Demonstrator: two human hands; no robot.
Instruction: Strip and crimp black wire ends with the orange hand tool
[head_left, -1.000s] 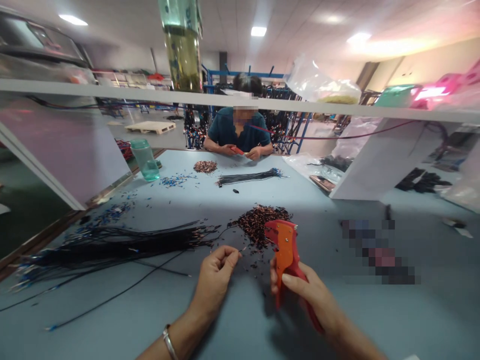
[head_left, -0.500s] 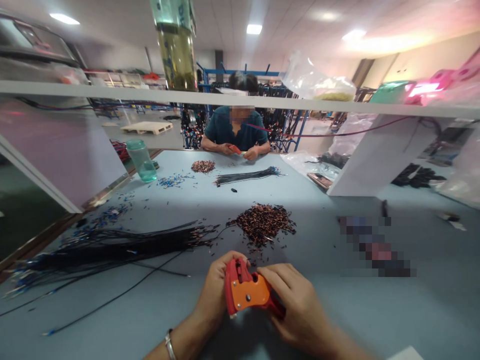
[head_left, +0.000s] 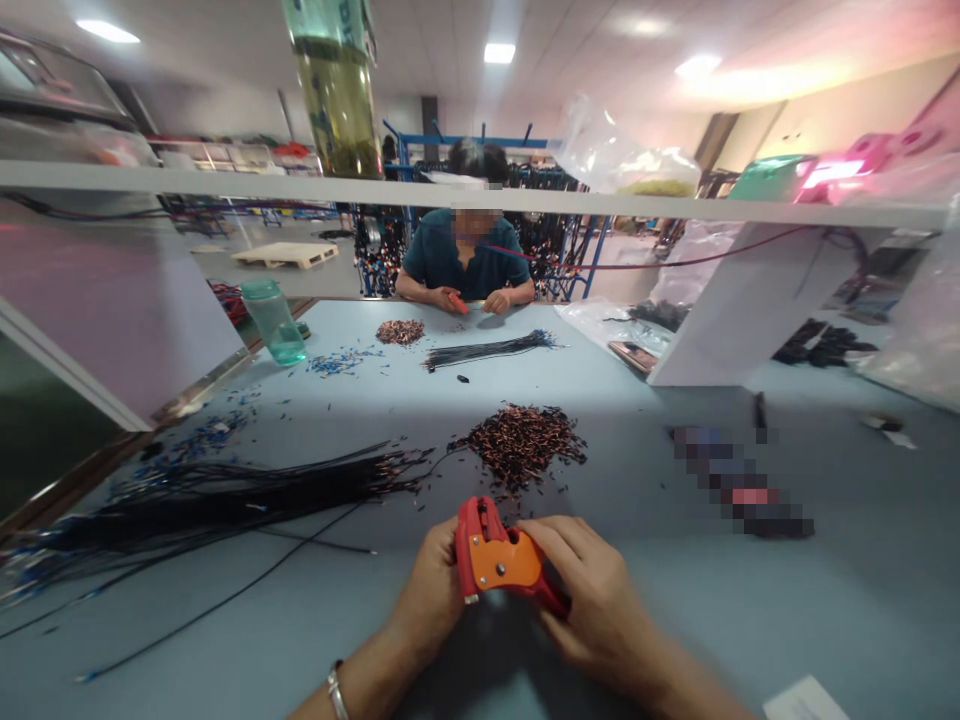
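A red wire stripper (head_left: 502, 562) with an orange side plate is held above the table, jaws pointing up and left. My right hand (head_left: 589, 590) is wrapped round its handles. Curled against the left side of the jaws is my left hand (head_left: 429, 585); the stripper covers its fingertips, so what they pinch is hidden. Just beyond the tool lies a heap of short black pieces with copper-coloured ends (head_left: 525, 445). To the left, a thick bundle of black wires (head_left: 247, 505) stretches across the table, with blue tips at its left end.
Across the table (head_left: 637, 620), a person (head_left: 466, 260) holds a red tool. A green bottle (head_left: 274, 325) stands at the left edge. A white shelf (head_left: 420, 192) spans above, its support panel (head_left: 716, 310) on the right. A phone (head_left: 634, 356) lies by the panel.
The stripper has risen slightly and moved a little away from me. My left fingers, partly showing behind the jaws before, are now hidden. The view has shifted slightly.
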